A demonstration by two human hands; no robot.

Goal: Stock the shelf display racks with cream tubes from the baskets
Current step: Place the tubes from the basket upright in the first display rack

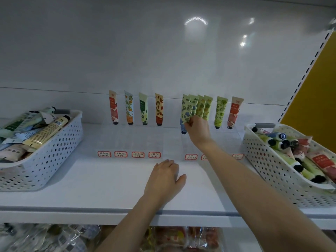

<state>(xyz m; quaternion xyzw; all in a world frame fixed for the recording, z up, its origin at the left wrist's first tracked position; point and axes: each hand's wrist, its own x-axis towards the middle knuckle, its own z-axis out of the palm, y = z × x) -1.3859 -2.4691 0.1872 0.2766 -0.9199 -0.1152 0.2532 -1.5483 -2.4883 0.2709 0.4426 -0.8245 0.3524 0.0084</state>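
Observation:
My right hand (197,130) reaches into the clear display rack (172,142) and pinches a blue-flowered cream tube (186,110) that stands cap down at the front of its lane. Behind it stand more flowered and green-patterned tubes (203,106). Single tubes stand at the back of the other lanes, among them a red-labelled tube (113,108) on the left. My left hand (166,177) rests flat on the white shelf (109,188), fingers straight, holding nothing. A white basket (54,151) of tubes sits at the left and a second basket (269,160) at the right.
Handwritten red-framed labels (129,154) line the rack's front edge. The shelf's back panel (163,51) rises behind the rack. A yellow wall (318,88) lies beyond the slotted upright at the right. Bagged goods (181,239) fill the shelf below.

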